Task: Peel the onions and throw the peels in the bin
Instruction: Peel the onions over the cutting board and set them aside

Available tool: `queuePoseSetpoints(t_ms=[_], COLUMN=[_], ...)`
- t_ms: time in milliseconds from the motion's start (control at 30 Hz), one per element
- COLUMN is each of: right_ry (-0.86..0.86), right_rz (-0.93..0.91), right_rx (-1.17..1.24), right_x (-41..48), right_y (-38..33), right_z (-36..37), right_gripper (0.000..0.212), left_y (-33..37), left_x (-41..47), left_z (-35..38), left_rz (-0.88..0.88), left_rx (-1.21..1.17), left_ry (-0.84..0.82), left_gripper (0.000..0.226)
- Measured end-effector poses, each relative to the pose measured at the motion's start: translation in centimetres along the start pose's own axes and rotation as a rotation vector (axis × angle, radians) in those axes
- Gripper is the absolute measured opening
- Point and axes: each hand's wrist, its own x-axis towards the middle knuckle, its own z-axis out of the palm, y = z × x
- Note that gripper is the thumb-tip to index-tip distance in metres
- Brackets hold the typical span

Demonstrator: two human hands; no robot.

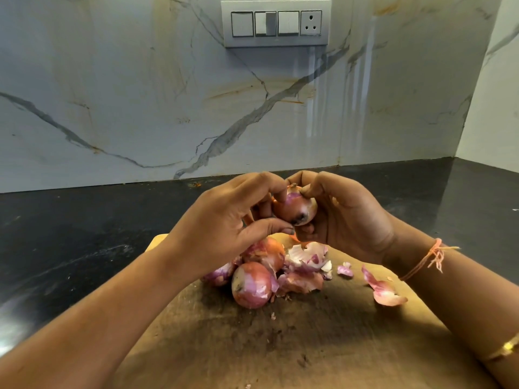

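Note:
A red onion [295,206] with its papery skin partly on is held up above the wooden cutting board [295,341]. My right hand [348,217] cups it from the right, thumb tip at its top. My left hand [224,220] grips it from the left, fingers and thumb curled on its skin. Three more onions lie on the board under my left hand: one [250,285] in front, one [266,252] behind it, one [220,274] partly hidden by my wrist. Loose peels [304,265] lie next to them, with a bigger peel [384,293] off to the right.
The board lies on a dark stone counter [84,242]. A marble backsplash rises behind, with a switch and socket panel [276,23] on it. A side wall closes the right end of the counter. No bin is in view.

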Motion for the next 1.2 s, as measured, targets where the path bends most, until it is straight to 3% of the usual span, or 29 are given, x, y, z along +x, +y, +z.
queuePoseSetpoints(t_ms=[700,867,1200], right_ry=[0.024,0.043,0.092], right_rz=[-0.006,-0.038,-0.059], right_rx=[0.067,-0.019,-0.198], right_x=[0.1,0.3,0.5], right_y=[-0.1,-0.1,0.1], right_z=[-0.4,-0.4,0.0], right_gripper=[0.031,0.03,0.037], left_y=[-0.1,0.7,0.7], left_x=[-0.1,-0.1,0.0], left_z=[0.3,0.4,0.8], left_rz=[-0.112,-0.269,-0.338], left_rx=[-0.088,-0.233,-0.216], left_ry=[0.079,0.127,0.129], left_gripper=[0.026,0.024,0.019])
